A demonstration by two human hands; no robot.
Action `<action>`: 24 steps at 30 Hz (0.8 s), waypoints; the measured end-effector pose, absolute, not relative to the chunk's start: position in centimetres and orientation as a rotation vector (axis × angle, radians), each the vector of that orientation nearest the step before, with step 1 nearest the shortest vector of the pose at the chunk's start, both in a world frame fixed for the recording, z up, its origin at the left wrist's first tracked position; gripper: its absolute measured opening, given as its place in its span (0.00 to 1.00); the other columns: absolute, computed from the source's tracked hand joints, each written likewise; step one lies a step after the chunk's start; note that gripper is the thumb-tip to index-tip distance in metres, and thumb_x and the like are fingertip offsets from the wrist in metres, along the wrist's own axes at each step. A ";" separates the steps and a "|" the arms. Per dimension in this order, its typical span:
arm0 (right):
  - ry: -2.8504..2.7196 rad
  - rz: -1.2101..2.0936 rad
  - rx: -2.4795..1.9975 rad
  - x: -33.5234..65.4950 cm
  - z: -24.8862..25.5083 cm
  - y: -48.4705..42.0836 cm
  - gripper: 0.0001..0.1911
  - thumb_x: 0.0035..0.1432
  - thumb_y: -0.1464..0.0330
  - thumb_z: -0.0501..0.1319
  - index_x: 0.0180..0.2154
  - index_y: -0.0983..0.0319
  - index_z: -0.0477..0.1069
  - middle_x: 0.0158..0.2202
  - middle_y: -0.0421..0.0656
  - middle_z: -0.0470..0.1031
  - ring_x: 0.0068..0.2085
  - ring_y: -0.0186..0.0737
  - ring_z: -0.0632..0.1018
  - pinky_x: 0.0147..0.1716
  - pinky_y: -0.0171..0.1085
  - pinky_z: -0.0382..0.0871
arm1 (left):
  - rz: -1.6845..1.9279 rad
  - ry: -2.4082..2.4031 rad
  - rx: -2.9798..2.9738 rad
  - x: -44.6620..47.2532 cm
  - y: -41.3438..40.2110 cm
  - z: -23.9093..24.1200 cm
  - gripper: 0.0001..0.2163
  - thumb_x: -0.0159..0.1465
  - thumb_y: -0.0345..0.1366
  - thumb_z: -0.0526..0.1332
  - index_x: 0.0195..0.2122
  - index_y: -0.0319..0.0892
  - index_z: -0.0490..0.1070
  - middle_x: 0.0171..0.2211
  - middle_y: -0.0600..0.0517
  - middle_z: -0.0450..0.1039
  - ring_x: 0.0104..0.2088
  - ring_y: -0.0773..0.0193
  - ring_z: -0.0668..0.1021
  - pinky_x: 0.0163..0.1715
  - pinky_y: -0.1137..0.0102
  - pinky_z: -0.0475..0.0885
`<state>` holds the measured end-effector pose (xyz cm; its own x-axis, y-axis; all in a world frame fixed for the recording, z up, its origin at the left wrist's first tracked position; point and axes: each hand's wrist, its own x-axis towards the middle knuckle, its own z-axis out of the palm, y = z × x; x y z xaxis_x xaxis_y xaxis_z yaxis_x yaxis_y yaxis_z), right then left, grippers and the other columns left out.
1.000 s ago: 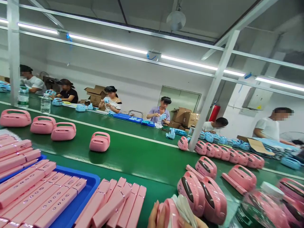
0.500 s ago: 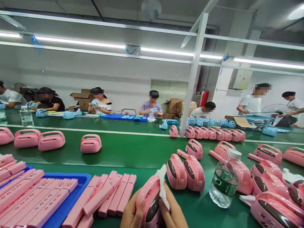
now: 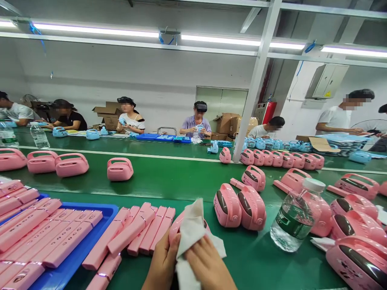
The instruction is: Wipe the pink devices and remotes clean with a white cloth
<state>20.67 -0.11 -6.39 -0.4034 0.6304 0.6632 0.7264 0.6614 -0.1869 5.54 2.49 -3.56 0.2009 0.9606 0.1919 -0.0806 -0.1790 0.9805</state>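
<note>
My left hand (image 3: 160, 259) grips a pink plastic device (image 3: 177, 223) by its left side, low at the front of the green bench. Earlier it showed a carry handle and a dark glossy panel; a white wiping cloth (image 3: 193, 223) now covers most of it. With fingers together, my right hand (image 3: 208, 264) presses that cloth onto the device from the right. Two similar pink devices (image 3: 228, 205) stand just beyond my hands. To the left lies a loose pile of pink bars (image 3: 134, 231) with silvery bands.
A blue tray (image 3: 110, 213) at left holds several pink bars. At right, a water bottle (image 3: 292, 225) stands before crowded pink devices (image 3: 359, 264). More devices line the belt, beyond which several people work with light-blue pieces. A white post (image 3: 256, 80) rises behind.
My right hand has brought the cloth from the device's right edge over its front, spreading it across the dark panel. The head view has tipped downward slightly.
</note>
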 end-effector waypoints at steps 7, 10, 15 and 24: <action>-2.021 -0.007 -1.350 20.8 -5.6 -0.5 0.28 0.60 0.70 0.49 0.61 0.61 0.47 0.60 0.50 0.58 0.60 0.50 0.59 0.54 0.50 0.59 | 1.266 0.852 1.333 5.6 2.5 -3.6 0.22 0.58 0.50 0.56 0.46 0.40 0.71 0.48 0.49 0.73 0.53 0.55 0.69 0.55 0.66 0.60; -2.195 -0.090 -1.114 20.4 -5.8 -0.6 0.31 0.58 0.69 0.53 0.61 0.54 0.47 0.59 0.45 0.60 0.59 0.51 0.59 0.56 0.53 0.55 | 1.197 0.839 1.308 5.4 3.0 -3.9 0.23 0.58 0.51 0.55 0.46 0.39 0.71 0.46 0.48 0.74 0.49 0.52 0.72 0.51 0.63 0.65; -1.646 0.579 -1.299 20.3 -5.9 -0.4 0.27 0.60 0.64 0.51 0.60 0.59 0.51 0.62 0.44 0.52 0.63 0.46 0.52 0.61 0.49 0.43 | 1.190 0.789 1.297 5.0 3.6 -4.2 0.23 0.59 0.51 0.52 0.48 0.42 0.70 0.48 0.49 0.73 0.52 0.54 0.69 0.54 0.65 0.62; -1.276 0.943 -1.231 21.7 -6.1 -0.5 0.30 0.60 0.52 0.47 0.58 0.62 0.56 0.59 0.47 0.60 0.60 0.42 0.58 0.60 0.44 0.49 | 1.253 0.773 1.420 6.0 1.6 -3.5 0.22 0.57 0.48 0.57 0.50 0.43 0.67 0.51 0.49 0.69 0.53 0.51 0.67 0.52 0.65 0.62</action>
<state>21.66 -0.53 -6.10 0.1112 0.9799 0.1659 0.1294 0.1512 -0.9800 6.04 1.57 -3.53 0.2453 0.9272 0.2832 -0.1630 -0.2486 0.9548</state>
